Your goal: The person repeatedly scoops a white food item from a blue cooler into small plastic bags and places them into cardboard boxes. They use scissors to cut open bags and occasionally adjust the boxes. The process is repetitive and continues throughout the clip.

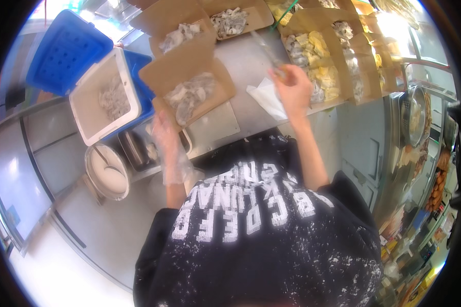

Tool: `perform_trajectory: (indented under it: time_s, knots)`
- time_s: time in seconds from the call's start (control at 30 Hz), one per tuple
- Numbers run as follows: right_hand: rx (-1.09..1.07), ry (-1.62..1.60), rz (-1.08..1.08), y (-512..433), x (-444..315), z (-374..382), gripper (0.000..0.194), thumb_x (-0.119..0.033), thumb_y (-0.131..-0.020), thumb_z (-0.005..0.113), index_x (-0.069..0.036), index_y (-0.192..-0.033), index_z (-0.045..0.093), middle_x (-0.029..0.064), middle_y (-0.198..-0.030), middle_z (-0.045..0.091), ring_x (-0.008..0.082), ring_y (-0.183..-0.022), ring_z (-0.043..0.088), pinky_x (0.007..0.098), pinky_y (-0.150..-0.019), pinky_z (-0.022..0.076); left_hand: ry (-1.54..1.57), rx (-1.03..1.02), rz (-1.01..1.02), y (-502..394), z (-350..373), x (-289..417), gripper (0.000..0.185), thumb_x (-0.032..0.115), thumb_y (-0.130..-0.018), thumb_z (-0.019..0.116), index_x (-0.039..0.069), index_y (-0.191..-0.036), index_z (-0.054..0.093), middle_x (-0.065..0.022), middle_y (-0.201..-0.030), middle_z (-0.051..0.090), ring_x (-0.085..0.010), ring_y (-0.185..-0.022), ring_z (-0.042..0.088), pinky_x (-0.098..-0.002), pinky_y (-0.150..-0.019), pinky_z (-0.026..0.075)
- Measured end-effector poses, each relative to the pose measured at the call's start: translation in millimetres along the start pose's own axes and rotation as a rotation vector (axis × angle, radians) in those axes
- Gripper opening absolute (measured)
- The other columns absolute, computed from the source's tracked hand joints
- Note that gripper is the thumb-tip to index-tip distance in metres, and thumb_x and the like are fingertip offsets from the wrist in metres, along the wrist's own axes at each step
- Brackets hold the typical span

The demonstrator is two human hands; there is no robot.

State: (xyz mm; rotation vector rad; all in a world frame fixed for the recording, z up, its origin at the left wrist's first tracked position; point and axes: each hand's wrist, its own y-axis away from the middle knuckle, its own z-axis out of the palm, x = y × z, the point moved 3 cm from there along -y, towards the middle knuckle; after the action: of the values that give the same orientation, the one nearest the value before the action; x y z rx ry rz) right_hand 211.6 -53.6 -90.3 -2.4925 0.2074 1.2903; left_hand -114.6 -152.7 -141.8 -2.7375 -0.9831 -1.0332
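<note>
My left hand, in a clear plastic glove, grips the near left side of an open cardboard box. Pale, white-dusted pieces of food lie in that box; what they are I cannot tell. My right hand is bare and closed around the handle of a long, thin utensil, blurred, which points away over the metal counter. A white paper sheet lies beside the right hand. To its right, an open cardboard box holds yellow and greyish wrapped-looking pieces.
On the left stands a blue and white cooler, its blue lid raised, with whitish pieces inside. Below it are a round container of white contents and a metal pan. More filled boxes line the far side. A perforated metal bowl is right.
</note>
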Motion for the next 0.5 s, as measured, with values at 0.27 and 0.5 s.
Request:
perform_trajectory:
  time_s: [0.27,0.5]
  knots:
    - [-0.186,0.123,-0.100,13,19,-16,0.028,-0.014,-0.070,0.082,-0.004,-0.094,0.070,0.0087,-0.085,0.067,0.0237,-0.072,0.064,0.0314,-0.067,0.0512,0.019,0.076,-0.041,10,-56,26,0.062,0.042,-0.103,0.042,-0.009,-0.138,0.044,-0.0281,-0.143,0.044,-0.0382,-0.136,0.039,-0.0416,-0.115,0.026]
    - [-0.495,0.154,-0.157,27,-4,44,0.016,-0.014,-0.071,0.074,-0.007,-0.086,0.070,0.0099,-0.084,0.063,0.0318,-0.080,0.064,0.0413,-0.069,0.0527,0.035,0.059,0.039,-17,-54,-2,0.054,0.033,-0.104,0.043,-0.011,-0.136,0.044,-0.0238,-0.134,0.052,-0.0308,-0.126,0.048,-0.0380,-0.105,0.038]
